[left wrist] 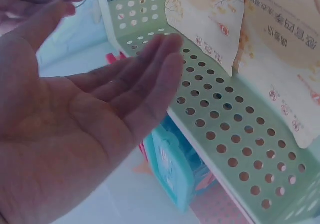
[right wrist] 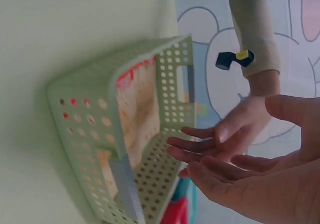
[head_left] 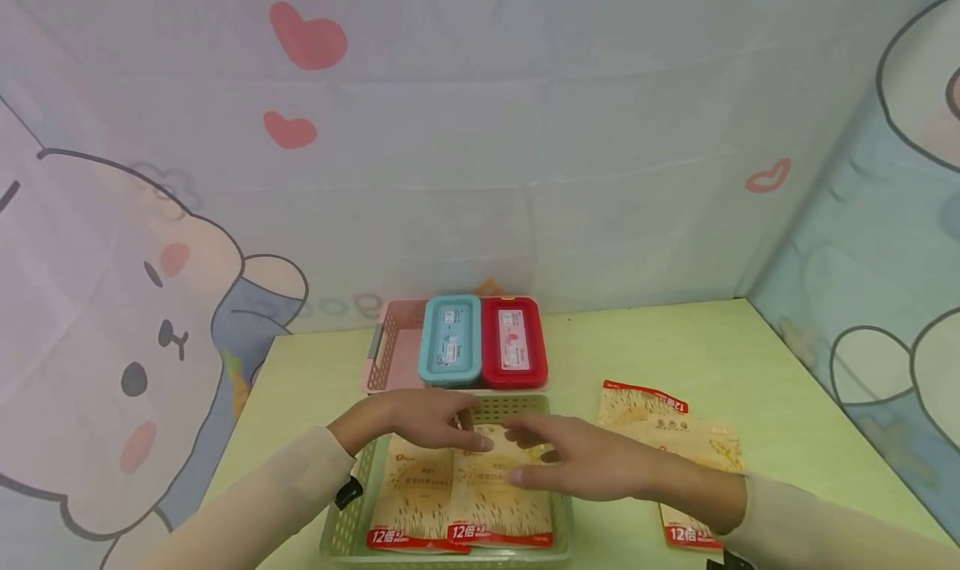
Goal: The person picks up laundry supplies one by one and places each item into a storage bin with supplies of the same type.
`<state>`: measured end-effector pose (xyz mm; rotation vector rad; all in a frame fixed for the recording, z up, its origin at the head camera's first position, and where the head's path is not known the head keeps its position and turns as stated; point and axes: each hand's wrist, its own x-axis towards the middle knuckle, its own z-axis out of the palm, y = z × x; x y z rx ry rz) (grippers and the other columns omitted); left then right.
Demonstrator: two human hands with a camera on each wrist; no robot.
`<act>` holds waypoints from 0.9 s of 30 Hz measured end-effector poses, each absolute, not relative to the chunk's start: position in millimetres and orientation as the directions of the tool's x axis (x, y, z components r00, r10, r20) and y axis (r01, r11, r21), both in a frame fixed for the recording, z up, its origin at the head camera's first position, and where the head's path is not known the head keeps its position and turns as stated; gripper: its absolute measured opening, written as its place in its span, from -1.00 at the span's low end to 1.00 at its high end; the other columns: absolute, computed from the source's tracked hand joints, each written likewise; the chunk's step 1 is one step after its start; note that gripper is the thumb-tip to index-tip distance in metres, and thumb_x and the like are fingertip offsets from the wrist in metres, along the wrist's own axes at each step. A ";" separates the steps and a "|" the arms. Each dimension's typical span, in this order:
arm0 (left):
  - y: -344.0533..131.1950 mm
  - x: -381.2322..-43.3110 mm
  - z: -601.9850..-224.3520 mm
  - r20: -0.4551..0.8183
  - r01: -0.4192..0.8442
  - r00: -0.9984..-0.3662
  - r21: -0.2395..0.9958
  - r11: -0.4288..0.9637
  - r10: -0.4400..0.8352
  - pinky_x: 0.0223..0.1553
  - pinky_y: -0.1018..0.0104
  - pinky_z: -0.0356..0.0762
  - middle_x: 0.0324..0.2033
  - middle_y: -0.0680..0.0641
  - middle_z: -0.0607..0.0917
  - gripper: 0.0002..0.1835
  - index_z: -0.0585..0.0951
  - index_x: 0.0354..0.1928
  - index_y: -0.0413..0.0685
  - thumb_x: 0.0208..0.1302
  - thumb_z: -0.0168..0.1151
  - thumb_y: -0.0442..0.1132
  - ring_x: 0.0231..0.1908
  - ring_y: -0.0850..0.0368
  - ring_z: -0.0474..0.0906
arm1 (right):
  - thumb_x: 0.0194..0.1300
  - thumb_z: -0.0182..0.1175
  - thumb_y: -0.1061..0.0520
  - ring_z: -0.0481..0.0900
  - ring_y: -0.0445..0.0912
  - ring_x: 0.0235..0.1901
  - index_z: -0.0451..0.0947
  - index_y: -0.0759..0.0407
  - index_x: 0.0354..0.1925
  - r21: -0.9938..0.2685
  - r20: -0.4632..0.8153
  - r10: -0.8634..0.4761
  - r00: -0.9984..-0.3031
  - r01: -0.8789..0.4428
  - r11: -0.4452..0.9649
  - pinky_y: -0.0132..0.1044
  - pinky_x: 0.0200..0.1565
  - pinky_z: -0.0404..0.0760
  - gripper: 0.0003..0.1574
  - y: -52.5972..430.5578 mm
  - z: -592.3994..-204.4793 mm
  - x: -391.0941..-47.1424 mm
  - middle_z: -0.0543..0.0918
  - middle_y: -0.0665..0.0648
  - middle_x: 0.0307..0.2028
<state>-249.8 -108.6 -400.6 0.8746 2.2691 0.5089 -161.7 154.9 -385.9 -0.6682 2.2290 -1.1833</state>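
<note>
Both hands hover over a green perforated basket [head_left: 347, 512] and hold nothing. My left hand [head_left: 427, 416] reaches in from the left with relaxed fingers, as the left wrist view also shows of this hand [left wrist: 100, 114]. Facing it from the right is my right hand [head_left: 573, 457], its fingers loosely extended and its thumb apart. Two beige packets with red bottom bands lie side by side in the basket, a left packet [head_left: 412, 499] and a right packet [head_left: 502, 503]. The right packet lies partly beneath the fingertips; no contact shows.
Behind the green basket stands a pink basket [head_left: 397, 357] with a blue-lidded box [head_left: 450, 341] and a red-lidded box [head_left: 514, 342]. To the right, more beige packets [head_left: 705, 441] lie overlapping on the table [head_left: 615, 345], partly under the right forearm. A printed curtain [head_left: 525, 137] hangs behind.
</note>
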 end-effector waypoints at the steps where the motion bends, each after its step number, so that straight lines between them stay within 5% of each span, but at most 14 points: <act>1: -108.9 -250.2 -400.0 -0.419 0.457 -0.565 0.559 0.692 0.711 0.07 0.18 0.62 -0.02 0.17 0.72 -0.38 0.53 0.33 0.02 0.47 0.24 0.26 -0.02 0.29 0.64 | 0.51 0.29 -0.15 0.45 0.14 0.43 0.32 0.05 0.54 -0.840 -0.206 -0.642 -0.739 -0.203 0.503 0.12 0.32 0.55 -0.21 156.1 -382.2 -162.9 0.51 0.10 0.43; 8: -108.7 -250.4 -393.4 -0.337 0.461 -0.549 0.641 0.614 0.764 0.30 0.05 0.51 0.22 0.15 0.61 -0.15 0.33 0.58 0.13 0.40 0.24 0.37 0.26 0.13 0.54 | 0.50 0.29 -0.21 0.47 0.12 0.40 0.30 -0.01 0.55 -0.759 -0.116 -0.643 -0.757 -0.351 0.549 0.19 0.24 0.59 -0.18 164.4 -358.1 -170.7 0.52 0.06 0.41; 16: -106.9 -246.3 -378.9 -0.193 0.503 -0.618 0.649 0.571 0.762 0.42 -0.10 0.39 0.49 0.03 0.43 -0.02 0.24 0.64 0.13 0.34 0.24 0.44 0.46 0.00 0.38 | 0.43 0.32 -0.34 0.39 0.06 0.46 0.24 0.00 0.61 -0.644 -0.008 -0.630 -0.776 -0.478 0.597 0.25 0.36 0.46 0.00 175.3 -347.6 -175.2 0.45 0.00 0.48; 23: -106.1 -245.4 -371.2 -0.086 0.576 -0.707 0.505 0.642 0.702 0.40 -0.28 0.35 0.65 0.00 0.11 0.14 0.09 0.70 0.28 0.20 0.23 0.58 0.58 -0.08 0.14 | 0.33 0.34 -0.47 0.31 0.07 0.51 0.14 -0.07 0.66 -0.522 0.078 -0.635 -0.769 -0.574 0.631 0.26 0.39 0.42 0.18 189.4 -332.9 -183.8 0.32 0.03 0.56; 27: -105.4 -249.5 -369.1 -0.001 0.643 -0.711 0.403 0.651 0.703 0.40 -0.21 0.38 0.65 -0.01 0.11 0.23 0.04 0.72 0.22 0.15 0.21 0.64 0.56 -0.04 0.16 | 0.33 0.34 -0.48 0.28 0.06 0.52 0.12 -0.11 0.67 -0.426 0.149 -0.661 -0.735 -0.651 0.628 0.25 0.39 0.42 0.18 196.6 -331.3 -190.0 0.30 0.03 0.56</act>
